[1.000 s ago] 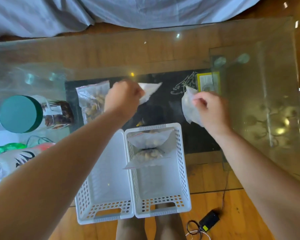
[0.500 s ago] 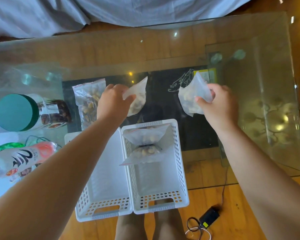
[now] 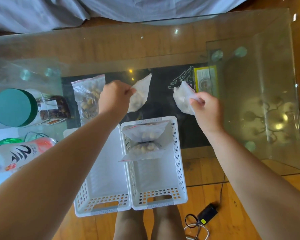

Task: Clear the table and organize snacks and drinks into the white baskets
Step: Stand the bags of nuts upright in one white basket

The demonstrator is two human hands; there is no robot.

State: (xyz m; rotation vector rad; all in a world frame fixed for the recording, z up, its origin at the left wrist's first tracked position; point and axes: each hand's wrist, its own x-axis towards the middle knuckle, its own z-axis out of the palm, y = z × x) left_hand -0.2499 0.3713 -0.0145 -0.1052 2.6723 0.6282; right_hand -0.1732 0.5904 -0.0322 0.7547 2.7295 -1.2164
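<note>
A person stands over a glass table (image 3: 163, 49), each hand lifting a small clear snack bag. The left hand (image 3: 113, 97) has its fingers curled tight on the corner of one bag (image 3: 139, 95), which hangs with its long axis running from 1 o'clock down to 7. The right hand (image 3: 206, 105) pinches a second bag (image 3: 183, 97), bunched at its 10 o'clock. The right-hand white basket (image 3: 180, 161), already holding two bags, sits at 6 o'clock from both bags and lies about midway between the hands; the empty left basket (image 3: 102, 170) stands touching it. A larger nut bag (image 3: 88, 97), a green-lidded jar (image 3: 14, 108) and a pink drink bottle (image 3: 21, 153) wait on the table toward 9 o'clock.
</note>
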